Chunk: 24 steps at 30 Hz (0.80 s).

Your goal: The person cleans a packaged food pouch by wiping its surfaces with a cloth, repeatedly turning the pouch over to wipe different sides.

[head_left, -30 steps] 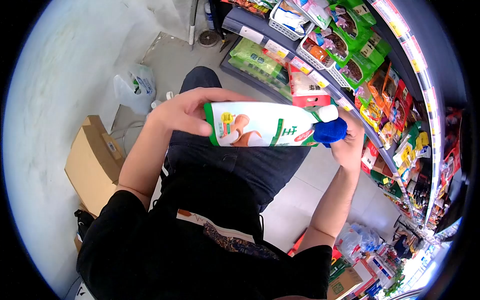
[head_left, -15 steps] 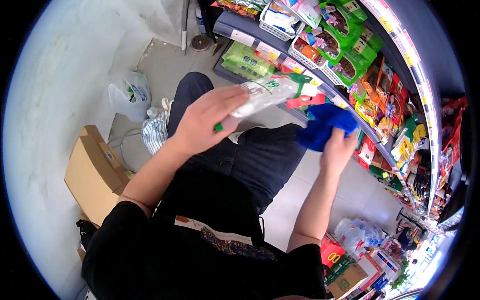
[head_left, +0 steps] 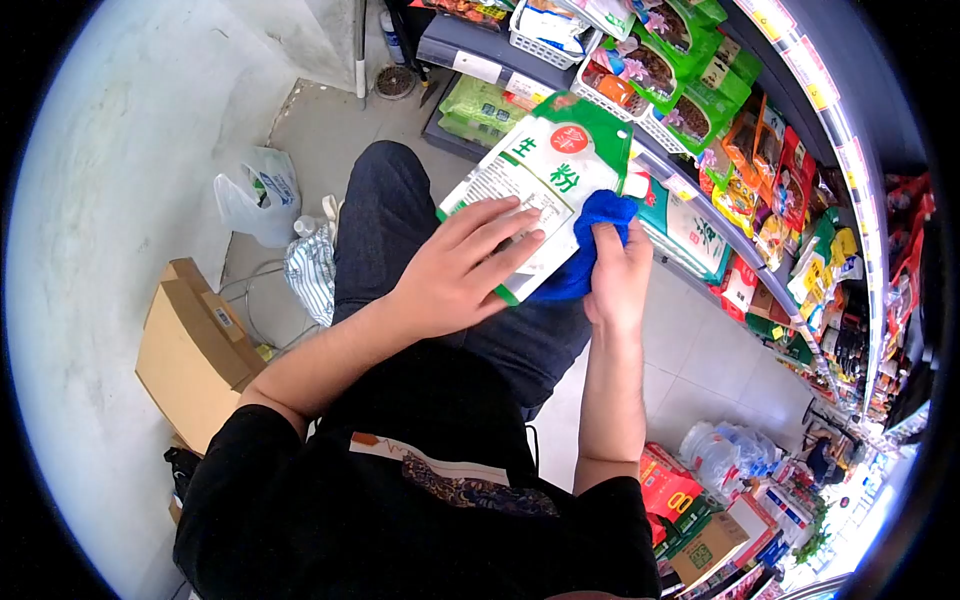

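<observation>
A green and white starch pouch with a white spout cap is tilted over my lap, its printed front facing up. My left hand grips its lower left part, fingers spread across the front and the thumb out of sight. My right hand pinches a bunched blue cloth at the pouch's right edge, just below the cap. Part of the cloth lies behind the pouch's lower right side.
Shelves with packaged foods and white baskets curve along the right. To the left are a white plastic bag, a striped cloth bag and a cardboard box. Bottled water and cartons stand at lower right.
The pouch has turned so its front faces up. My right hand has brought the blue cloth left and down, from apart to against the pouch's edge.
</observation>
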### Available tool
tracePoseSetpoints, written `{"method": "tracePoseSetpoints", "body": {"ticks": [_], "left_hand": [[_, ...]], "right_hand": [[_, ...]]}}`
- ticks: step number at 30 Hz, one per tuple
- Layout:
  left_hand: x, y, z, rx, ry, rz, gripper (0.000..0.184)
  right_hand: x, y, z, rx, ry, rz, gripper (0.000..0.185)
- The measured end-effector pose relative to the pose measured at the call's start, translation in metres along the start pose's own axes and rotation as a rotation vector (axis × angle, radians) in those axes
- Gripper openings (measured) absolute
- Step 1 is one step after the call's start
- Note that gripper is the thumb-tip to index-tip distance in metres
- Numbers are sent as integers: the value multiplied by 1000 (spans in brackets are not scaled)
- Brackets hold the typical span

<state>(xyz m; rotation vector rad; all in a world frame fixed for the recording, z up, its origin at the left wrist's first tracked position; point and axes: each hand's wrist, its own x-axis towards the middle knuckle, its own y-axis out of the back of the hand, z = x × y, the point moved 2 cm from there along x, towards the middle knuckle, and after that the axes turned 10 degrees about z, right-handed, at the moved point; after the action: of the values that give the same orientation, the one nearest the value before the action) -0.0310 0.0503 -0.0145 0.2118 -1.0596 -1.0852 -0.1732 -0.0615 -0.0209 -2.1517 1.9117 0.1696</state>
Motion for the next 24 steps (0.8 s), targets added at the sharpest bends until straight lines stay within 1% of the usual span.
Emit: {"method": "tracePoseSetpoints", "body": {"ticks": [3, 4, 7, 8, 9, 11, 12, 15, 16, 19, 20, 22, 24], "left_hand": [[4, 8, -4, -277, 40, -55, 58], [2, 12, -11, -293, 101, -66, 58], [0, 14, -43, -279, 385, 99, 46], [-5, 0, -55, -640, 732, 227, 42], [0, -6, -63, -740, 830, 186, 43], [9, -16, -66, -1106, 989, 19, 45], [7, -18, -62, -1249, 1114, -76, 46], [10, -20, -51, -1440, 1109, -48, 48], [9, -20, -53, -1430, 1121, -59, 47], [7, -20, -54, -1373, 1179, -49, 41], [8, -19, -53, -1359, 1162, -20, 41], [11, -15, -50, -1330, 1120, 37, 42], [13, -12, -47, -1353, 1098, 45, 43]], "right_hand": [[3, 8, 0, -56, 52, -15, 16], [4, 12, 2, -91, 65, -21, 16], [3, 18, 2, -116, 82, -60, 16], [3, 19, 2, -112, 83, -77, 16], [2, 20, 3, -69, 76, -87, 16], [4, 20, 6, 21, 62, -107, 17], [3, 19, 7, 49, 27, -111, 17], [4, 19, 4, 59, -7, -12, 16], [4, 14, 0, 66, -11, 35, 14], [11, 20, -3, -17, 16, -24, 11], [11, 19, -5, -37, 9, -1, 9], [10, 14, -13, -75, 37, -33, 8], [10, 13, -19, -107, 67, -57, 8]]}}
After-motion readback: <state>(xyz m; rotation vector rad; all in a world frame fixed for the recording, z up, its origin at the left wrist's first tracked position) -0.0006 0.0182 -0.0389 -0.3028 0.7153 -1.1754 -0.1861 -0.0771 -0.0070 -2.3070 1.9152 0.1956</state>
